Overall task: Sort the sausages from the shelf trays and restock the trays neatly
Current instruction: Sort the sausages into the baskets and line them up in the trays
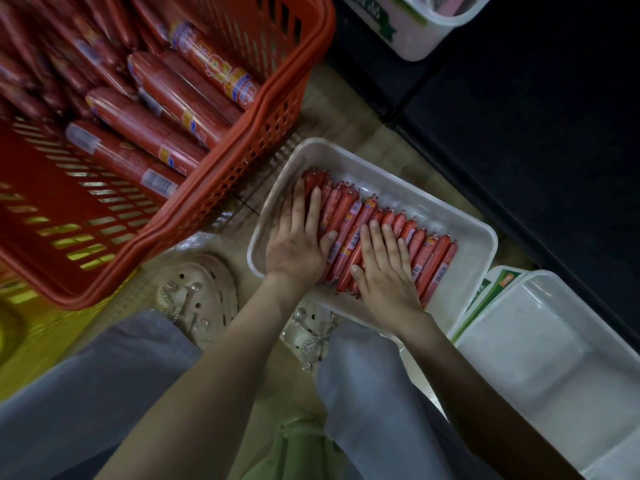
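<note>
Floor: you are crouched over a beige patterned floor [346, 129], with a dark shelf base [519, 98] running along your right.
Basket: a red basket [273, 129] with slotted walls stands at upper left, touching or just beside the tray's far left corner. It holds large sausages [152, 129] in red wrappers, lying loosely across one another.
Tray: a white tray [398, 188] sits on the floor in front of your feet, set at an angle.
Small sausages: the small sausages [349, 216] lie side by side in one row in that tray, filling most of its length.
Other trays: an empty tray [554, 358] stands at lower right, just beside the filled one. Part of another white tray [415, 32] shows at the top edge.
Left hand: your left hand [298, 244] lies flat on the left end of the row, fingers straight and pointing away from you, thumb against the wrappers. It grips nothing.
Right hand: your right hand [388, 271] lies flat on the middle of the row, fingers straight and slightly spread, palm down on the wrappers. It grips nothing.
Legs and feet: grey trousers [104, 393] and pale clogs [201, 292] with bead charms show below your arms.
</note>
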{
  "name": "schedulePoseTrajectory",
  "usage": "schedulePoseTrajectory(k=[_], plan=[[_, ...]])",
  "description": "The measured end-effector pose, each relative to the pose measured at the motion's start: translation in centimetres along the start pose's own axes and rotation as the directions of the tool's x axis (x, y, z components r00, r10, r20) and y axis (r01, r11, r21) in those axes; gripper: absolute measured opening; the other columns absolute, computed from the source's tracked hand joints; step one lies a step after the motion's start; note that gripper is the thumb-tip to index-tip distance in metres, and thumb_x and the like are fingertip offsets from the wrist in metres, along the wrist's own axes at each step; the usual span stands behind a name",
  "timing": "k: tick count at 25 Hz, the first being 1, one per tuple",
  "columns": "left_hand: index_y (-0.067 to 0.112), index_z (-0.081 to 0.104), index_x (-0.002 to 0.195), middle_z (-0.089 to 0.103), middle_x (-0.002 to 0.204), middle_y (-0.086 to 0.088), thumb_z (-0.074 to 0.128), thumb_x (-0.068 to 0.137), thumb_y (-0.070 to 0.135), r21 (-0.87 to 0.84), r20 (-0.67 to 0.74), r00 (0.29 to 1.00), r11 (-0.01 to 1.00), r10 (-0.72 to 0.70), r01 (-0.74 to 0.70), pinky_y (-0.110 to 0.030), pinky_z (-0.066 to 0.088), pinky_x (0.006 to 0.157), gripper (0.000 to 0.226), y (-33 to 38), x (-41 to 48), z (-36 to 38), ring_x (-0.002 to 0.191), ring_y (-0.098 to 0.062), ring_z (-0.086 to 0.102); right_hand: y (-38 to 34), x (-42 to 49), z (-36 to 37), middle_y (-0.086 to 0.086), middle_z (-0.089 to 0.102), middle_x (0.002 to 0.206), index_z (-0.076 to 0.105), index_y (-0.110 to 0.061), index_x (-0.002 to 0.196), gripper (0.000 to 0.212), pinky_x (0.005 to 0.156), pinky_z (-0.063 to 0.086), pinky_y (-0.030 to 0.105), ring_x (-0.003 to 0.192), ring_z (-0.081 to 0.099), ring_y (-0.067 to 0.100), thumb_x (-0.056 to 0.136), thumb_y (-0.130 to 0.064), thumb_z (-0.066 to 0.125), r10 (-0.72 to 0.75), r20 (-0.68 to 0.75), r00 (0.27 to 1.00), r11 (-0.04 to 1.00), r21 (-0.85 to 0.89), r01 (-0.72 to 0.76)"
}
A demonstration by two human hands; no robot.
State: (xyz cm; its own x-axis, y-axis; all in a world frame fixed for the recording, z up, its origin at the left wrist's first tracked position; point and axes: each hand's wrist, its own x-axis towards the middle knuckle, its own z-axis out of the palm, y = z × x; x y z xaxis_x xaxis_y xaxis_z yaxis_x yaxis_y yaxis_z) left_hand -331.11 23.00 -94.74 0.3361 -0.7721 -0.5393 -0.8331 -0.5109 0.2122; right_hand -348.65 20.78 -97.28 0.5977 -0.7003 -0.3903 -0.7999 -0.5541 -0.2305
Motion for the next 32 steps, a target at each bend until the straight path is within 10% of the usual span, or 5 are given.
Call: schedulePoseTrajectory(k=[7,13,19,25,32], plan=[[0.016,-0.022,0.149,-0.028,0.155,-0.009,0.012,0.101,0.048,0.290,0.015,0.997,0.954,0.081,-0.082,-0.040,-0.020,0.112,0.067,0.8,-0.1,-2.2,0.144,-0.026,-0.022,-0.9,0.6,-3.3,-0.001,-0.023,0.155,-0.017,-0.021,0.148,0.068,0.117,-0.016,0.040,0.144,-0.024,0.016,0.097,-0.045,0.021,0.086,0.039,0.996,0.992,0.089,-0.089],[0.006,0.011,0.152,0.019,0.158,-0.012,0.032,0.100,0.035,0.097,-0.061,0.981,0.980,0.182,-0.175,-0.034,0.006,0.118,0.063,0.4,-3.6,-12.2,0.146,-0.025,0.012,-5.9,1.4,-13.5,0.004,-0.013,0.159,-0.016,-0.019,0.147,0.065,0.119,-0.004,0.042,0.144,-0.018,0.014,0.100,-0.038,0.025,-0.022,-0.109,0.994,0.987,0.156,0.039],[0.001,0.064,0.111,0.069,0.092,-0.013,0.047,0.084,0.019,0.150,-0.386,0.728,0.818,0.566,-0.556,-0.030,0.044,0.081,0.036,-4.1,-11.4,-25.2,0.085,-0.030,0.066,-13.8,1.4,-24.6,0.016,0.023,0.155,0.014,-0.009,0.151,0.078,0.114,0.021,0.047,0.143,0.019,0.030,0.085,-0.023,0.053,-0.291,-0.348,0.891,0.943,0.051,0.328],[0.005,0.061,0.108,0.065,0.096,-0.015,0.040,0.088,0.024,0.192,-0.492,0.808,0.946,0.325,-0.263,-0.043,0.052,0.076,0.035,-17.2,-17.8,-33.7,0.091,-0.035,0.061,-25.2,2.1,-32.6,0.014,0.025,0.154,0.017,-0.009,0.151,0.072,0.116,0.017,0.042,0.144,0.021,0.028,0.091,-0.022,0.055,-0.596,-0.373,0.711,0.801,-0.217,0.558],[-0.002,0.066,0.102,0.064,0.106,-0.027,0.053,0.070,0.024,0.033,-0.562,0.781,0.935,-0.274,0.352,-0.052,0.051,0.085,0.043,-38.7,-26.6,-22.8,0.099,-0.043,0.063,-43.4,4.5,-23.2,0.018,0.050,0.137,0.036,-0.007,0.143,0.091,0.102,0.043,0.046,0.125,0.051,0.033,0.061,-0.015,0.075,-0.879,-0.065,0.472,0.462,-0.354,0.813]])
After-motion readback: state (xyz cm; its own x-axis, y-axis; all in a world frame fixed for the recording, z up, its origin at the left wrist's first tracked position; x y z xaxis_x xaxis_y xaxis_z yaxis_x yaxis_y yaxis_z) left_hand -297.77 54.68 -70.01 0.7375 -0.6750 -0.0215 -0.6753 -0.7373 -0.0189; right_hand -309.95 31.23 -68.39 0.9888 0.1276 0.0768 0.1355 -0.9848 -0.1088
